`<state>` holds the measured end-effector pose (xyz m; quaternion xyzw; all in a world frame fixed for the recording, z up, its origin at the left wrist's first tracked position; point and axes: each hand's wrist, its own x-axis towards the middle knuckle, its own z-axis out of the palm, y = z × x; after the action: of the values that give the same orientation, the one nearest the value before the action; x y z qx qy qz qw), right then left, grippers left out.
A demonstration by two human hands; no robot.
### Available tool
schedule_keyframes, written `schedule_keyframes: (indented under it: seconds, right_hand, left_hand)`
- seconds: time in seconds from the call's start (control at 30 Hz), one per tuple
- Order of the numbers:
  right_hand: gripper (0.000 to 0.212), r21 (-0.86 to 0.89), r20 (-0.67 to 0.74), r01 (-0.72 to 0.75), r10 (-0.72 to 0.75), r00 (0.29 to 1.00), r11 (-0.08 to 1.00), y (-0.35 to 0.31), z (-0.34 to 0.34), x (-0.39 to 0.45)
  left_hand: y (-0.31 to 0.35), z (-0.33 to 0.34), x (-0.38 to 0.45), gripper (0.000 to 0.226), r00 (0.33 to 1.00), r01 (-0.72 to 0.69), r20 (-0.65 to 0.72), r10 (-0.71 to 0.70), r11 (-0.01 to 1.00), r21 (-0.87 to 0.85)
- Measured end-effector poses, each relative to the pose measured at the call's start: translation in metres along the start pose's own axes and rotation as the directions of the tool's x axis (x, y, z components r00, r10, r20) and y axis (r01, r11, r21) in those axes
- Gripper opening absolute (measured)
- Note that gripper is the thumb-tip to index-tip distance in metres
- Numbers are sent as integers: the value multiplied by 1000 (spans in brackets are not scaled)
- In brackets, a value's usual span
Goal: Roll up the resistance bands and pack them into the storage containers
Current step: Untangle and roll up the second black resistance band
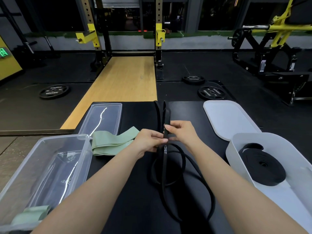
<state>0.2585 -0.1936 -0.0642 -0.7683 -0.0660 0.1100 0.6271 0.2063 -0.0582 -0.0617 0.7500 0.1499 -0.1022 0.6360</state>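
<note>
A long black resistance band (165,155) with white lettering lies looped on the black bench top (135,191). My left hand (148,141) and my right hand (183,133) both pinch it at mid-table, fingers curled round the strap. A flat green band (111,141) lies left of my hands. A clear container (42,169) at the left holds a rolled green band (32,215) in its near corner. A white container (273,166) at the right holds a coiled black band (263,164).
The clear lid (103,119) lies behind the clear container, and the white lid (228,117) behind the white one. Beyond the bench are a wooden lifting platform (121,85), a squat rack (125,31), weight plates (54,92) on the floor and a yellow machine (273,39) at the right.
</note>
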Motion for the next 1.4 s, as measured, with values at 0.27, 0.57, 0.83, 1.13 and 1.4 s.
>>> schedule_keyframes:
  seconds: [0.27, 0.57, 0.83, 1.13, 1.4]
  right_hand:
    - [18, -95, 173, -90, 106, 979, 991, 5, -17, -29]
    - [10, -200, 372, -133, 201, 906, 971, -13, -30, -62]
    - [8, -548, 258, 90, 67, 964, 831, -16, -21, -85]
    - [25, -327, 126, 25, 17, 992, 945, -8, -16, -76]
    - [29, 161, 167, -313, 287, 943, 936, 8, -9, -40]
  left_hand:
    - [9, 3, -10, 34, 991, -66, -129, 45, 984, -165]
    - [23, 16, -22, 24, 985, -97, -165, 53, 958, -270]
    - [33, 19, -24, 11, 988, -94, -147, 50, 945, -314]
    - [36, 15, -21, 10, 987, -83, -156, 28, 930, -357]
    - [18, 9, -6, 27, 990, 113, -55, -131, 959, -260]
